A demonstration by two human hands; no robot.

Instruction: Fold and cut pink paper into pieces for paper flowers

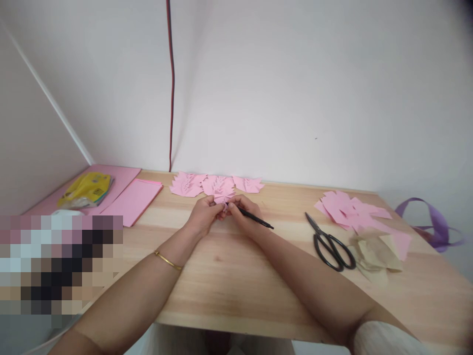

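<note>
A small folded pink paper piece [222, 201] is held at the centre of the frame, just above mid-height, pinched between the fingertips of both hands over the wooden table [229, 276]. The left hand [204, 213] is closed on the piece's left edge, fingers curled and pressed together; a thin gold bangle [168, 261] is seen on that wrist. The right hand [244, 209] is closed on the piece's right edge and at the same time grips a black pen [254, 217]. The pen's long axis runs from the piece down and to the right, its free end pointing toward the lower right of the frame; its tip is hidden at the paper, so contact cannot be confirmed. The piece lies directly between the two hands, equally near each, and touching both. Just beyond the hands, toward the wall, a row of cut pink paper shapes [216, 184] is laid side by side. Black scissors [328, 244] lie well apart to the right, blades pointing up and left, next to a pile of pink paper offcuts [351, 209] and some tan paper scraps [377, 254]. A purple ribbon [430, 222] is noted at the far right edge. Pink sheets [133, 199] and a yellow packet [88, 190] are recorded at the left.
</note>
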